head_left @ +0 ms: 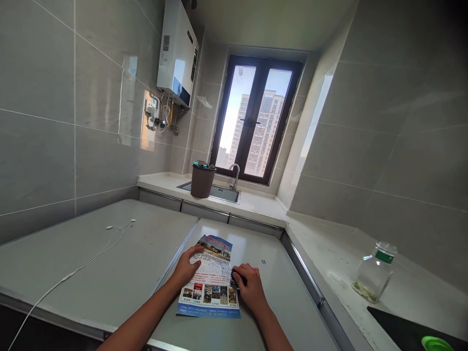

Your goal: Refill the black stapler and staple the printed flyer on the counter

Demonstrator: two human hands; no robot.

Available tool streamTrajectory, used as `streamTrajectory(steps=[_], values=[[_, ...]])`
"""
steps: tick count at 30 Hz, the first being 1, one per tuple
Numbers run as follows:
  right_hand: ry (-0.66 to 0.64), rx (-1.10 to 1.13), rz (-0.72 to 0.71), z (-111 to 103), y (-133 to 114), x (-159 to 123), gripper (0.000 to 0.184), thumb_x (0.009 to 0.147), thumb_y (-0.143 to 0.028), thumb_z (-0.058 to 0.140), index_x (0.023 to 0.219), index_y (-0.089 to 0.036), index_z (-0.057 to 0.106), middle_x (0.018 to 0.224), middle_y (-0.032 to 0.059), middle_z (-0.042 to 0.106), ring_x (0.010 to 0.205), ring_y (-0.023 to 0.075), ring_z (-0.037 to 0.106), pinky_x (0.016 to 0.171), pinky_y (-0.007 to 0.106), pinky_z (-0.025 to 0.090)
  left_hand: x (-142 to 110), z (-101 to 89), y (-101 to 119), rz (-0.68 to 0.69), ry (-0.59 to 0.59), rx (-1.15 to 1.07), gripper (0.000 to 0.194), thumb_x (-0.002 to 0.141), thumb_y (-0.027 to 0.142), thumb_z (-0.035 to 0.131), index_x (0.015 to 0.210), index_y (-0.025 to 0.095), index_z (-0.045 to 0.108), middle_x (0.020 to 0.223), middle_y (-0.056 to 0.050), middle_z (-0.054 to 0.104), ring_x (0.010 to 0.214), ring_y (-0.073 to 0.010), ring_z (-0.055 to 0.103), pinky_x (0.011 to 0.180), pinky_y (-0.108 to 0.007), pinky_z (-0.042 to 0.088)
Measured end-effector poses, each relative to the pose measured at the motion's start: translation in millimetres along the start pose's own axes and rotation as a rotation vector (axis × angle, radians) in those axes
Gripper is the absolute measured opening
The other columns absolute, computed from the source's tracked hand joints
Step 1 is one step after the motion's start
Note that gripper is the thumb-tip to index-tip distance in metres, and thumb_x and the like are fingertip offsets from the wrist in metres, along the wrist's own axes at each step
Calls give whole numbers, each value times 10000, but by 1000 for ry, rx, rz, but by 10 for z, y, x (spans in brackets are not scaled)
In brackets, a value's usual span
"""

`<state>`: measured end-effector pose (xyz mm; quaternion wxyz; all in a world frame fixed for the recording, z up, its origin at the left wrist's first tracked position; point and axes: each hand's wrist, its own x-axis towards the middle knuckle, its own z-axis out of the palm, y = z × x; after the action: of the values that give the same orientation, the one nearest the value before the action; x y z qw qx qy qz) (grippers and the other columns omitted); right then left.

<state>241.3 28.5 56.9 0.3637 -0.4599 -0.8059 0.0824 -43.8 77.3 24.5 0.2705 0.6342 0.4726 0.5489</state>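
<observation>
A printed flyer (212,268) with a blue border, a building photo, a block of text and a row of small pictures lies flat on the grey-white tabletop (139,258). My left hand (187,265) rests on its left edge, index finger and thumb spread apart on the paper. At the flyer's right edge, my right hand (250,285) is closed around a small black object (234,278), mostly covered by the fingers, so its kind is unclear. Two tiny dark slivers (263,262) lie on the table to the right of the flyer.
A white cable (80,268) runs across the table's left part. Beyond are a counter with a sink (230,195), faucet (236,175) and brown bin (203,180). On the right counter (329,253) stand a glass jar (373,275) and a green object (437,343).
</observation>
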Motion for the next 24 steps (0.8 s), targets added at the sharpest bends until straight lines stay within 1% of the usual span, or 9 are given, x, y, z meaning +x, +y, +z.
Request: streamTrajectory(steps=[4, 9, 12, 19, 24], values=[[-2, -9, 5, -12, -24, 7, 272, 1025, -361, 486, 1045, -275, 744, 901, 22, 720, 919, 208, 618, 858, 358, 338, -8, -2, 36, 16, 8, -12, 534, 673, 103, 604, 1188, 192, 715, 1339, -87, 685, 1298, -284, 599, 1187, -461, 377], [-5, -37, 3, -8, -28, 7, 300, 1030, -379, 461, 1048, -274, 742, 919, 30, 728, 926, 209, 620, 864, 357, 351, -17, -1, 72, 13, 16, -19, 534, 673, 96, 612, 1188, 193, 719, 1331, -88, 691, 1286, -291, 609, 1176, -462, 393], [-4, -17, 5, 0, -13, -1, 306, 1032, -384, 457, 1051, -270, 740, 926, 34, 727, 933, 214, 619, 864, 359, 348, -20, -6, 83, 4, 7, -14, 525, 685, 97, 608, 1190, 193, 718, 1322, -87, 695, 1285, -292, 609, 1173, -461, 395], [2, -16, 4, 15, 25, -5, 323, 1033, -383, 454, 1073, -257, 749, 942, 51, 731, 943, 224, 622, 882, 369, 354, -11, -13, 52, -2, 11, -14, 534, 682, 105, 611, 1202, 182, 710, 1321, -93, 694, 1271, -286, 619, 1165, -450, 406], [-4, -55, -7, 8, 18, -1, 297, 1028, -367, 471, 1090, -273, 746, 952, 42, 737, 935, 215, 629, 869, 366, 369, -10, -1, 24, 0, 11, -14, 533, 679, 98, 610, 1194, 185, 716, 1328, -86, 691, 1280, -280, 614, 1169, -442, 403]])
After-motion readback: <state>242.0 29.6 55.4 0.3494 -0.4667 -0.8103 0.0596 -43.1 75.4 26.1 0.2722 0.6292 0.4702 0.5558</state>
